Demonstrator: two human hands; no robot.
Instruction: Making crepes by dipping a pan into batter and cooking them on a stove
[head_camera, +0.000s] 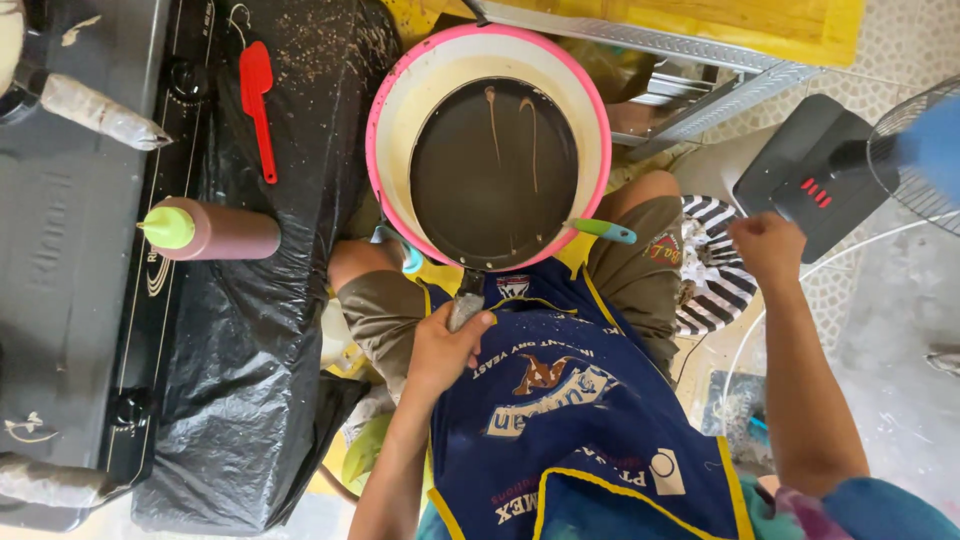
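My left hand (446, 348) grips the handle (466, 305) of a dark round pan (494, 170), held flat over a pink-rimmed basin (395, 95) of pale batter between my knees. Thin batter streaks run down the pan's face. A green-handled utensil (606, 230) rests on the basin's near right rim. My right hand (768, 245) is stretched out to the right, fingers curled, beside the black base (800, 160) of a fan, holding nothing I can see. A blue apron (570, 400) covers my lap.
A stove (70, 250) draped in black plastic stands at left, bearing a brown squeeze bottle with a green cap (215, 230) and a red spatula (258, 100). A striped stool (715, 265) sits under my right leg. A metal rack (700, 75) and fan cage (920, 150) stand behind.
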